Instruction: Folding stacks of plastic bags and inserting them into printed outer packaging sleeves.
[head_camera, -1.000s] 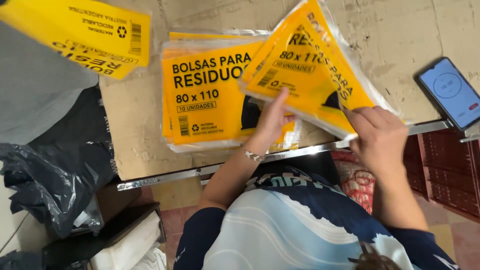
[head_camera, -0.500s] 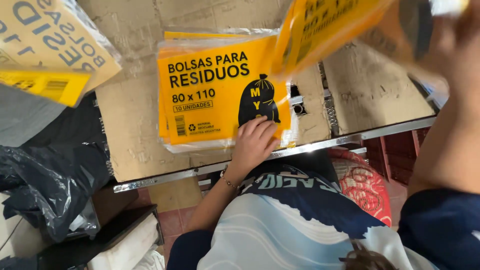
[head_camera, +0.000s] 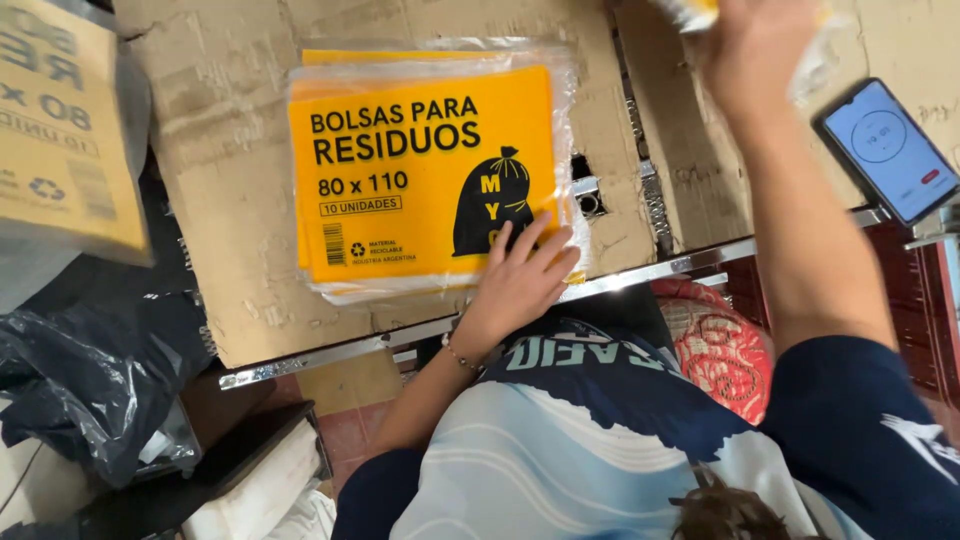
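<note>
Left hand: your left hand (head_camera: 515, 285) lies flat on the near right corner of the yellow packet (head_camera: 430, 175), palm down.
Left fingers: your fingers (head_camera: 530, 240) are spread apart and pressed onto the clear wrapper; they pinch nothing.
Yellow packet: it is the top one of a small stack of flat packets in clear wrappers, lying flat on the cardboard (head_camera: 230, 250) that covers the bench (head_camera: 700, 262). Most of it stretches away from your fingertips, to their left and beyond them, and a black sack drawing sits right at the tips.
Right hand: your right hand (head_camera: 755, 45) is raised at the far side of the view, well apart from the left one, with the forearm running back towards you.
Right fingers: they are blurred and partly cut off by the top edge, closed on a second packet (head_camera: 700, 12), of which only a yellow scrap and some clear wrapper show; how they grip it you cannot tell.
Phone: a phone (head_camera: 885, 150) with a lit screen lies on the bench to the right of your raised forearm, apart from both hands.
Bench edge: the metal rim runs just under your left wrist, which wears a thin bracelet (head_camera: 458, 355).
Left of the fingers: a tan packet (head_camera: 60, 130) fills the far left corner, and black plastic bags (head_camera: 90, 370) are heaped below it, off the bench.
Below the bench: a red patterned thing (head_camera: 715, 345) shows just beyond your chest; what it is you cannot tell.
</note>
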